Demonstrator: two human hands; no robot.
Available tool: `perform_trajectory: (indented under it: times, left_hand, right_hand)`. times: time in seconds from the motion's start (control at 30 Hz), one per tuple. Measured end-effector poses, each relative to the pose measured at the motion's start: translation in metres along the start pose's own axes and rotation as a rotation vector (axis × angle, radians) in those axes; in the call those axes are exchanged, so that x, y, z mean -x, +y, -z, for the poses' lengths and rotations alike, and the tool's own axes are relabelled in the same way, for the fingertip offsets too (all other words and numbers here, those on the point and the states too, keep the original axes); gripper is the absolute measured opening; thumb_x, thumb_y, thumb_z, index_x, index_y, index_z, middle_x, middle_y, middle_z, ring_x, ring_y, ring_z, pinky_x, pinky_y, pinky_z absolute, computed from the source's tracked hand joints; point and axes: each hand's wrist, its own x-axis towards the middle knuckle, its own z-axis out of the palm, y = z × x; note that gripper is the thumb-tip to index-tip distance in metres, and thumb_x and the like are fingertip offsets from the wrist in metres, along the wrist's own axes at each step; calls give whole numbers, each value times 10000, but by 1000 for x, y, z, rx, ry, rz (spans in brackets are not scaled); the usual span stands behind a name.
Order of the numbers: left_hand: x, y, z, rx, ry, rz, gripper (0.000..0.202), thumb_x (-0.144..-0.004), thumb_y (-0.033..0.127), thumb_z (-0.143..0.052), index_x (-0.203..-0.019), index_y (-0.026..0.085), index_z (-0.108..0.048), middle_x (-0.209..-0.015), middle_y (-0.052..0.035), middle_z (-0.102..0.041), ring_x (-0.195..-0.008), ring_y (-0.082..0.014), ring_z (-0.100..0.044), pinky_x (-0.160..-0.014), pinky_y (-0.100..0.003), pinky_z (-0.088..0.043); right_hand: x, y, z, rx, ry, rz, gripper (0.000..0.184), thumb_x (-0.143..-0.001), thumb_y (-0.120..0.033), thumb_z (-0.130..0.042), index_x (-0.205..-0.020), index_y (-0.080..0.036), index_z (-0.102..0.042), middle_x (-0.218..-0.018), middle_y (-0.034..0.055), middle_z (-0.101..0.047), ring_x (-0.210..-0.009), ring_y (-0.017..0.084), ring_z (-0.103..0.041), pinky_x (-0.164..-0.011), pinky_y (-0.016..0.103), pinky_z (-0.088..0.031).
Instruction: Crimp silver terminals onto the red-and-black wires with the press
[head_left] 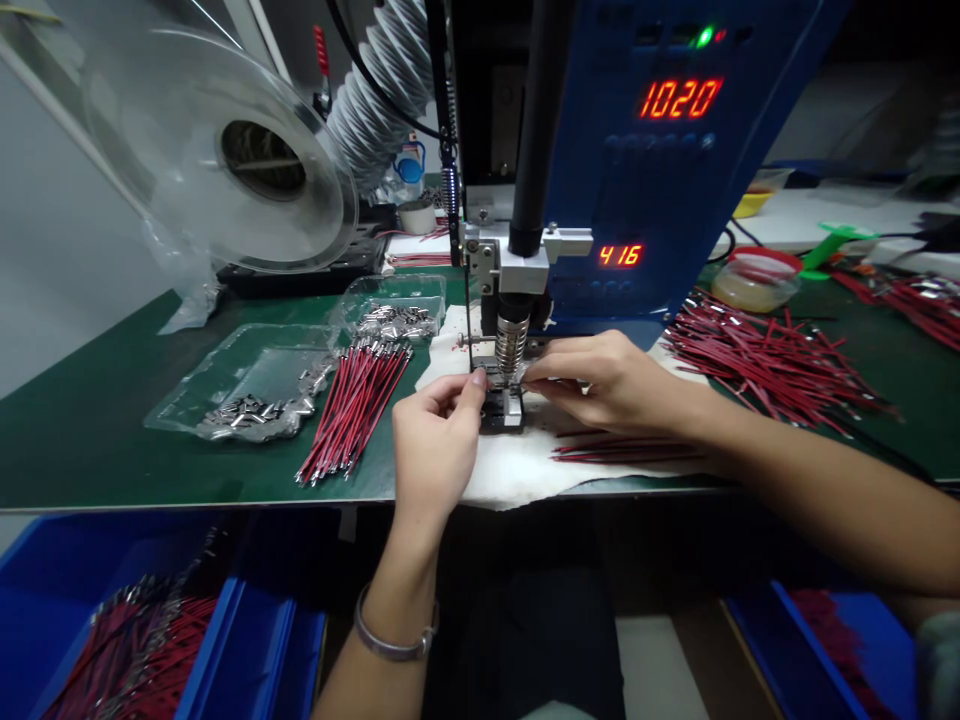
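Note:
My left hand [439, 435] is pinched at the left side of a small black fixture [499, 412] beneath the soldering machine's vertical head [512, 335]. What its fingertips hold is too small to make out. From the right, my right hand [600, 375] reaches to the same fixture with thumb and fingers closed; the piece between them is hidden. Several red-and-black wires [622, 450] lie on the white paper [517, 475] under my right wrist. A bundle of red wires with metal ends [356, 405] rests left of my left hand.
Clear plastic trays [240, 365] of small metal parts stand at left. A red wire pile [765, 360] and a red-lidded jar [756, 278] are at right. The blue machine housing [645, 180] rises behind. Blue bins [247, 640] with wires sit below the table edge.

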Motion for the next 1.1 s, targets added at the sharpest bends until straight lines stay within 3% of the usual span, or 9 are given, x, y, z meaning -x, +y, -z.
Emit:
perform_trajectory:
  times: [0.63, 0.83, 1.0, 1.1]
  left_hand:
    - [1, -1, 0, 3, 7, -1, 265, -778, 386, -660, -706, 133, -692, -545, 12, -472, -502, -93, -361, -474, -224, -287]
    - [0, -1, 0, -1, 17, -21, 266, -794, 394, -653, -771, 136, -711, -625, -16, -560, -549, -104, -426, -491, -217, -314]
    - [21, 3, 7, -33, 76, -81, 254, -833, 386, -617, -802, 147, -696, -627, -10, -570, -527, -92, -405, -493, -212, -325]
    - [43, 8, 10, -26, -76, -61, 224, -835, 358, -622, -918, 176, -722, -684, -13, -618, -495, -80, -394, -470, -209, -328]
  right_hand:
    - [0, 1, 0, 14, -4, -3, 172, -887, -174, -522, -937, -125, -680, -760, 49, -635, -627, 109, -541, -578, 225, -403]
    - [2, 0, 0, 31, 21, -3, 152, -871, -175, -541, -931, -132, -675, -754, 41, -633, -614, 105, -541, -561, 229, -400]
    - [2, -10, 10, -22, 80, 80, 98, -830, -144, -593, -895, -156, -665, -765, 58, -680, -623, 122, -592, -559, 244, -450]
    - [-4, -28, 20, -109, 209, 94, 98, -769, -116, -664, -848, -173, -677, -715, 49, -705, -601, 132, -626, -552, 248, -492]
